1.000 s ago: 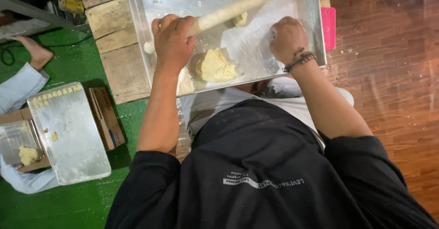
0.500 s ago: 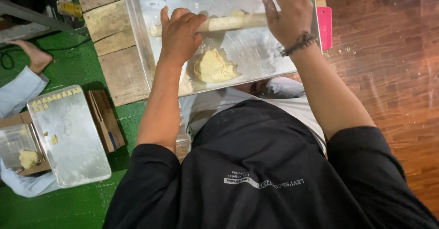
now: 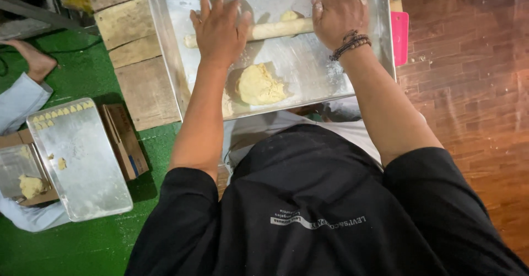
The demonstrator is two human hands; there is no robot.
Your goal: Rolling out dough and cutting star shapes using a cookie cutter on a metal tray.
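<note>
Head view looks down over a person in a black top, both bare arms stretched forward over a big metal tray (image 3: 308, 83) that sits on a plank surface (image 3: 132, 44), with green floor (image 3: 82, 243) to the left and red-brown wood floor (image 3: 474, 122) to the right. A long roll of pale dough (image 3: 273, 30) lies across the tray's far half, running left to right and slightly tilted. The left hand (image 3: 220, 28) lies flat on the roll's left part, fingers spread and straight, palm pressing down; its grip is released, not closed around anything. The right hand (image 3: 339, 11) lies flat on the roll's right end in the same way, fingers extended, grip likewise released, with a dark bead bracelet (image 3: 350, 43) on the wrist. A small knob of dough (image 3: 289, 16) sits on top of the roll between the two hands. Nearer the person, well apart from the roll, a rough lump of dough (image 3: 259, 84) rests on the tray close to its near edge. A pink flat thing (image 3: 399, 36) stands just beside the tray's right rim. On the green floor at left lies a second, smaller tray (image 3: 82, 166) with tiny cut dough pieces (image 3: 60, 112) lined along its far edge, a cardboard box (image 3: 125, 141) beside it, and another person's light-blue sleeve (image 3: 22, 99) and hand (image 3: 36, 58) near it.
</note>
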